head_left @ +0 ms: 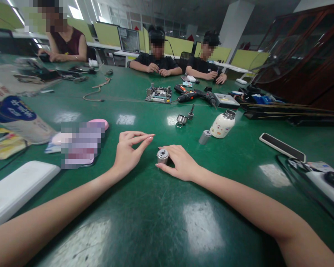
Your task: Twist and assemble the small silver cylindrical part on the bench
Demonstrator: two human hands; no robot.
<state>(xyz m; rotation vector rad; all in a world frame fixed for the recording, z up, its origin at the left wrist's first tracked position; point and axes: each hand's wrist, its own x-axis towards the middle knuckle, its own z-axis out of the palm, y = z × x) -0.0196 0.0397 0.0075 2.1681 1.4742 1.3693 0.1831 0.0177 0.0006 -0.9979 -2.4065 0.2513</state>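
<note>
My right hand curls its thumb and fingers around the sides of a small electric motor, a silver cylinder upright on the green table with holes in its top face. To its left and slightly above, my left hand has thumb and fingertips pinched together; anything between them is too small to make out. A second silver motor stands farther right, beside a white bottle with an open metal neck. Beyond my hands lie a metal bottle lid with a ring and a small dark-tipped piece.
Power drills and a circuit board lie farther back. At left are a paper cup, a blurred purple item and a white box-like object. A phone and cables are at right. Several people sit across the table.
</note>
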